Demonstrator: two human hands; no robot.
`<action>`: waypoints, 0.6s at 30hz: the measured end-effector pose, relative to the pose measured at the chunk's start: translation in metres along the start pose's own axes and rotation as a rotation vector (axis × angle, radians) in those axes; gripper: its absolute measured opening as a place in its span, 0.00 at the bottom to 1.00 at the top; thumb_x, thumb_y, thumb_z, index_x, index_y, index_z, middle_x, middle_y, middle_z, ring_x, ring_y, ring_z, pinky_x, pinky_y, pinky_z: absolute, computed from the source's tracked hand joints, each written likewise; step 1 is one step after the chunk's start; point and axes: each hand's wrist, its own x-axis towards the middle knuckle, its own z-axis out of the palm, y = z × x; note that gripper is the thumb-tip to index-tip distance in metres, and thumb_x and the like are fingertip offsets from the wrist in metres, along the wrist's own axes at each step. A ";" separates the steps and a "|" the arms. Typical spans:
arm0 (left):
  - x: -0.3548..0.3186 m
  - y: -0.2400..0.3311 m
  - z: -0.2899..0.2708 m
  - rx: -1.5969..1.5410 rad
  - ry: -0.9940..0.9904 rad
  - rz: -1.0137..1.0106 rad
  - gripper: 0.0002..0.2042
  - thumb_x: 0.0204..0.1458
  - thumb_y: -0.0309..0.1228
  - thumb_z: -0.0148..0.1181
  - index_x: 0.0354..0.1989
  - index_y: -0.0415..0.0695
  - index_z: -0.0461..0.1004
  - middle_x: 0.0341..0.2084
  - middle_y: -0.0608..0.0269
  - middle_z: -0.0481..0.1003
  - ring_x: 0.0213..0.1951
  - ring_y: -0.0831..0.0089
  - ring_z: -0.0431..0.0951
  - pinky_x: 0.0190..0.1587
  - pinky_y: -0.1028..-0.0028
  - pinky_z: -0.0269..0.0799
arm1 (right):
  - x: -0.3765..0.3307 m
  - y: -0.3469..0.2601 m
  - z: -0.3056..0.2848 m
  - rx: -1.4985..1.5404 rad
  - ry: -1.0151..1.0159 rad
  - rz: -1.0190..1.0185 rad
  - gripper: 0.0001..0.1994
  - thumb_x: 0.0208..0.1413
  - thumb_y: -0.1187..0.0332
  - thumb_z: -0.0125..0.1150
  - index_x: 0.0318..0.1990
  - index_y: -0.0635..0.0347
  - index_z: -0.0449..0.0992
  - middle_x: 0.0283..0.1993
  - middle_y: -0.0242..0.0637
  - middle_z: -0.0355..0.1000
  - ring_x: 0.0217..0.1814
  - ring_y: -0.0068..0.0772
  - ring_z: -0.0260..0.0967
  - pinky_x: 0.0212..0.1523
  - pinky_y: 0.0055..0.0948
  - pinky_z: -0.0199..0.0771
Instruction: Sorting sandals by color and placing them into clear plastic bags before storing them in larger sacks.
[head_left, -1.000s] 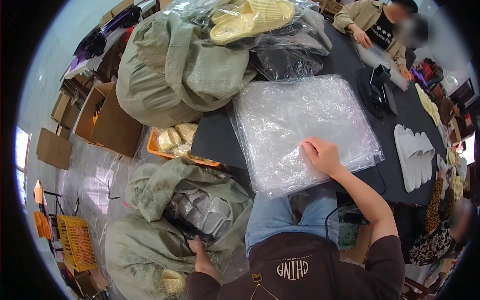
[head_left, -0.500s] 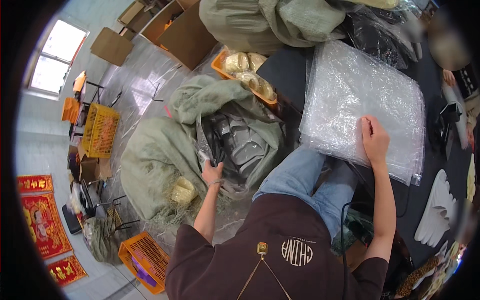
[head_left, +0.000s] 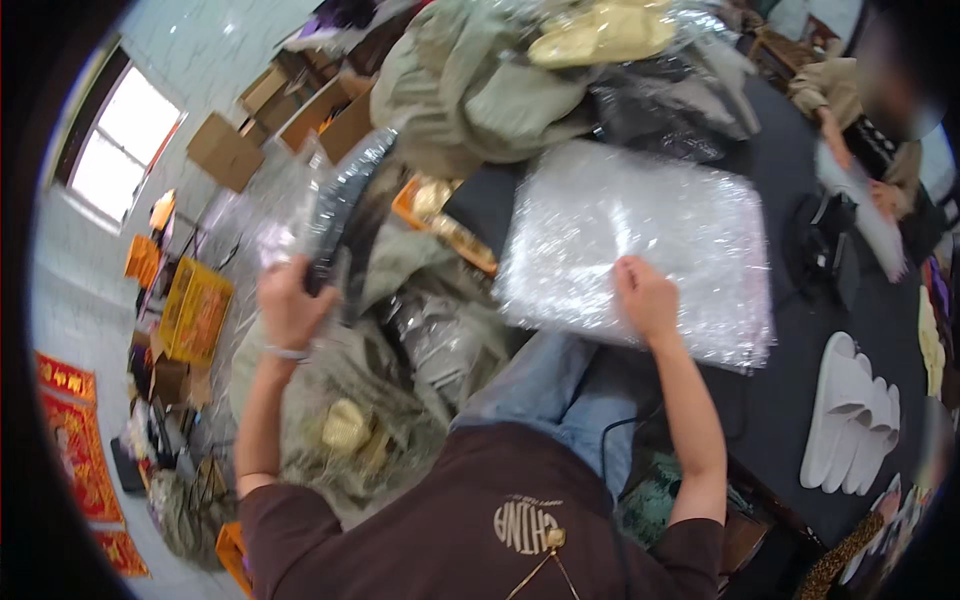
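My left hand [head_left: 292,308] is raised over the sacks on the left, closed round a long dark item in clear plastic [head_left: 350,200]. Motion smears that item, so its exact kind cannot be made out. On the black table, a flat stack of clear plastic bags [head_left: 570,215] lies in front of me. The closed fingers of my right hand [head_left: 650,302] pinch at the near part of the top bag, where bright creases run out from the fingertips. Below my left hand, an open green woven sack [head_left: 300,410] holds grey plastic-wrapped slippers [head_left: 440,345].
White slippers [head_left: 850,415] stand at the right of the black table [head_left: 760,420]. Bulky sacks [head_left: 440,90] with yellow slippers [head_left: 600,35] sit at the back. An orange crate [head_left: 405,205] stands beyond the open sack. Another person's hand [head_left: 885,200] holds a plastic-wrapped thing at far right.
My left hand has risen out of the open sack, bringing up the dark plastic-wrapped item. My right hand stays closed at the bags. The whole view has shifted.
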 end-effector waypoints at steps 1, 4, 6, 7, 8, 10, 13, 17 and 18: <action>0.024 0.005 -0.019 0.024 0.096 0.130 0.16 0.30 0.34 0.64 0.29 0.41 0.71 0.19 0.56 0.71 0.26 0.58 0.72 0.41 0.63 0.67 | -0.001 0.003 0.000 0.001 0.028 -0.017 0.08 0.55 0.62 0.53 0.34 0.53 0.74 0.30 0.40 0.74 0.29 0.45 0.72 0.29 0.39 0.71; 0.100 0.036 -0.071 0.077 0.319 0.384 0.17 0.32 0.32 0.64 0.34 0.41 0.71 0.20 0.56 0.72 0.28 0.58 0.73 0.45 0.62 0.67 | -0.003 0.004 -0.009 -0.007 0.043 -0.015 0.07 0.54 0.62 0.53 0.34 0.53 0.74 0.29 0.40 0.74 0.29 0.46 0.72 0.30 0.40 0.71; 0.155 0.069 -0.102 0.128 0.440 0.502 0.17 0.33 0.32 0.63 0.35 0.42 0.71 0.21 0.57 0.72 0.28 0.58 0.73 0.46 0.62 0.67 | -0.005 -0.003 -0.012 -0.001 0.023 -0.011 0.07 0.54 0.62 0.53 0.34 0.53 0.74 0.29 0.41 0.74 0.29 0.46 0.72 0.30 0.40 0.71; 0.185 0.088 -0.105 0.095 0.531 0.602 0.17 0.33 0.31 0.63 0.35 0.43 0.71 0.21 0.57 0.72 0.29 0.58 0.74 0.47 0.61 0.66 | -0.009 -0.002 -0.013 0.003 0.012 0.014 0.08 0.54 0.62 0.53 0.34 0.53 0.74 0.29 0.41 0.74 0.29 0.47 0.72 0.30 0.41 0.71; 0.218 0.110 -0.109 0.071 0.627 0.702 0.16 0.34 0.31 0.63 0.35 0.43 0.70 0.21 0.58 0.72 0.29 0.58 0.74 0.48 0.61 0.66 | -0.009 -0.001 -0.014 0.013 0.005 0.031 0.08 0.54 0.62 0.52 0.34 0.53 0.74 0.29 0.41 0.73 0.29 0.47 0.72 0.30 0.41 0.71; 0.282 0.151 -0.106 0.034 0.683 0.819 0.16 0.35 0.31 0.63 0.35 0.45 0.70 0.23 0.59 0.73 0.32 0.59 0.75 0.50 0.61 0.64 | -0.010 0.001 -0.014 0.067 0.004 0.024 0.09 0.55 0.61 0.51 0.34 0.53 0.74 0.30 0.42 0.73 0.30 0.49 0.72 0.30 0.42 0.71; 0.367 0.225 -0.072 0.034 0.642 0.897 0.14 0.36 0.32 0.62 0.34 0.46 0.70 0.26 0.60 0.75 0.35 0.61 0.75 0.48 0.60 0.63 | -0.010 -0.002 -0.020 0.062 -0.014 0.049 0.09 0.54 0.61 0.52 0.34 0.54 0.75 0.30 0.41 0.74 0.31 0.48 0.72 0.30 0.41 0.71; 0.429 0.325 0.022 0.129 0.497 0.802 0.11 0.38 0.30 0.61 0.33 0.50 0.70 0.25 0.62 0.75 0.35 0.65 0.76 0.47 0.59 0.63 | -0.004 -0.005 -0.022 0.061 0.004 0.027 0.09 0.55 0.61 0.52 0.33 0.54 0.74 0.32 0.39 0.74 0.31 0.48 0.72 0.30 0.42 0.71; 0.437 0.347 0.059 0.151 0.428 0.729 0.11 0.38 0.30 0.61 0.32 0.51 0.70 0.25 0.62 0.75 0.36 0.65 0.76 0.49 0.58 0.62 | -0.003 -0.004 -0.020 0.074 0.011 -0.005 0.09 0.55 0.61 0.51 0.33 0.54 0.74 0.32 0.39 0.74 0.31 0.47 0.72 0.30 0.42 0.71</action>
